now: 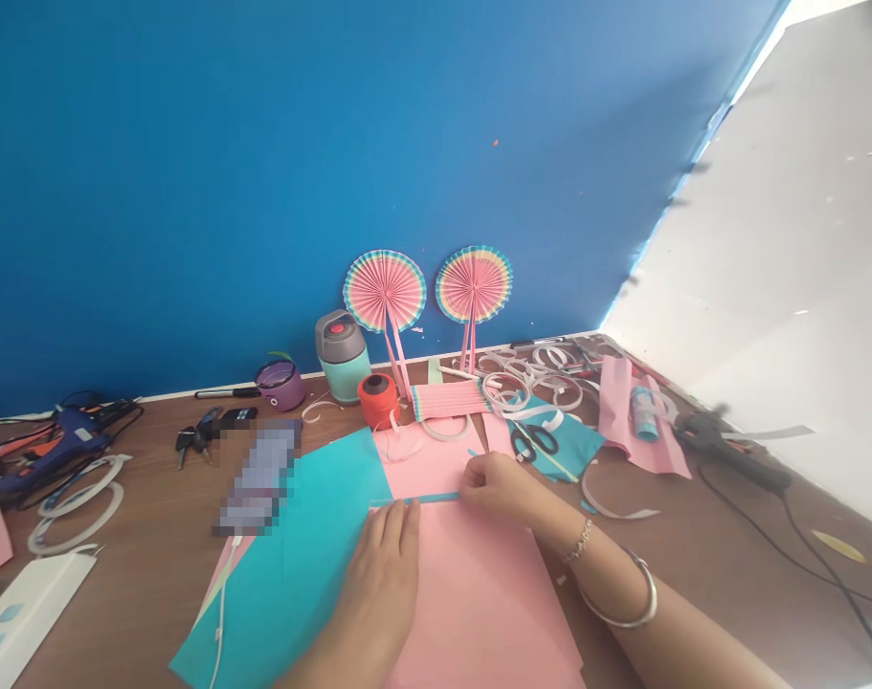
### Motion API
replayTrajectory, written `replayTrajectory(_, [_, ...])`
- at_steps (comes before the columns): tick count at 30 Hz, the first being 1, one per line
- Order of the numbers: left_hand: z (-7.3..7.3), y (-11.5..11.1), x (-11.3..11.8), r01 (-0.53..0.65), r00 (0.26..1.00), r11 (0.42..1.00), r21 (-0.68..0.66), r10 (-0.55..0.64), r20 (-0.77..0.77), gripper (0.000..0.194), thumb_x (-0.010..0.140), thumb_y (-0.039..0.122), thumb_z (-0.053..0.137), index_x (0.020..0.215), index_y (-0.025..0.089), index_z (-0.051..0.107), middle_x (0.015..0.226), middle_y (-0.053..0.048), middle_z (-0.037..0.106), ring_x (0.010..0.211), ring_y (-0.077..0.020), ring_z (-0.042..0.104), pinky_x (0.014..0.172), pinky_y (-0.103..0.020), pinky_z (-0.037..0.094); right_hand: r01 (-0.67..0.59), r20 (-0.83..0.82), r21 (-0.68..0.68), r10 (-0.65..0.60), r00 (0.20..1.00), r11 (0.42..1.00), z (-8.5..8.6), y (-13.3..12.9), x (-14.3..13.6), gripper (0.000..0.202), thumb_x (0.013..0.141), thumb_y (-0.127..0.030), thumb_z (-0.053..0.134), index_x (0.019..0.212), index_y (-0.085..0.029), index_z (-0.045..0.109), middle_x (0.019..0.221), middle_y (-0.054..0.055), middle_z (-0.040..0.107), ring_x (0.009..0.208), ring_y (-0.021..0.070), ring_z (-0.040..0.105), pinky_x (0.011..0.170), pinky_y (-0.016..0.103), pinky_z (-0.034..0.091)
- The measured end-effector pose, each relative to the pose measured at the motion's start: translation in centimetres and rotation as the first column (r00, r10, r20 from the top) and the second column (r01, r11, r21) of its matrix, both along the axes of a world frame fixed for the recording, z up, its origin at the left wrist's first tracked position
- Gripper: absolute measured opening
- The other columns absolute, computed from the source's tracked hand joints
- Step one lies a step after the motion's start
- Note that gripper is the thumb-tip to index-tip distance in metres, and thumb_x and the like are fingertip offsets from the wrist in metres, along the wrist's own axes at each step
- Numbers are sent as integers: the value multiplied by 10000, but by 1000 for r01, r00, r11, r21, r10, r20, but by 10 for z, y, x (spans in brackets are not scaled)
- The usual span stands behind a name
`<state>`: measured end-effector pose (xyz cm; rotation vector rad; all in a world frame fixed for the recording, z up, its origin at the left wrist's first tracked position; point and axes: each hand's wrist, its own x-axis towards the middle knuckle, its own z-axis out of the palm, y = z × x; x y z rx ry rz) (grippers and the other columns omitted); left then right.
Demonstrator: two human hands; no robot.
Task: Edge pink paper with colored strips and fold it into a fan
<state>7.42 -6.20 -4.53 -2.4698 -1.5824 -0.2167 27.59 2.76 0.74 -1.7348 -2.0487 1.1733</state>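
Note:
A pink sheet (pixel 479 593) lies in front of me with a narrow blue strip (pixel 439 498) along its far edge. My left hand (pixel 389 565) rests flat on the sheet's left side, its fingertips near the strip's left part. At the strip's right end, my right hand (pixel 497 488) has its fingers pinched together on the strip and sheet edge. A large turquoise sheet (pixel 313 526) lies to the left, partly under my left hand. Beyond the strip is more pink paper (pixel 428 455).
Two round pleated fans (pixel 385 292) lean on the blue wall. Before them stand a flask (pixel 344 359), red spool (pixel 378 400) and folded paper (pixel 450 399). Scissors (pixel 534 442) and tape curls lie right; a glue gun (pixel 737 455), farther right. A phone (pixel 259 478) and power strip (pixel 30 622) are left.

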Motion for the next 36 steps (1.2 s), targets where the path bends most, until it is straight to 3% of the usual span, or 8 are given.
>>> replayTrajectory(8, [3, 2, 8, -61, 998, 997, -38, 61, 20, 576, 754, -49, 327, 1292, 80, 488, 1157, -155, 595, 1079, -265, 527, 907, -445, 459, 2, 55, 8, -2, 998, 1000, 2, -1, -3, 68, 625, -141, 526, 642, -147, 592, 686, 24, 642, 631, 123, 548, 498, 181, 347])
replayTrajectory(23, [5, 2, 10, -57, 998, 997, -48, 59, 26, 569, 743, -27, 350, 1284, 71, 498, 1148, -154, 594, 1076, -277, 511, 912, -454, 441, 3, 147, 56, -11, 989, 998, 6, -5, -9, 96, 601, -88, 513, 611, -155, 582, 672, 19, 642, 602, 115, 526, 491, 188, 315])
replayTrajectory(31, [3, 2, 9, -52, 998, 998, -43, 54, 39, 566, 748, -24, 357, 1288, 85, 489, 1147, -146, 589, 1086, -271, 506, 916, -444, 438, 24, 174, 23, -28, 984, 999, 19, -7, -12, 102, 606, -76, 523, 609, -148, 595, 654, 24, 644, 583, 112, 523, 509, 190, 317])
replayTrajectory(36, [4, 2, 9, -50, 999, 998, -34, 50, 12, 568, 737, -41, 339, 1270, 64, 505, 1144, -156, 592, 1065, -276, 517, 910, -455, 439, 15, 183, 45, -23, 983, 999, 14, -6, -13, 97, 607, -74, 525, 603, -154, 580, 664, 24, 640, 601, 119, 521, 516, 197, 312])
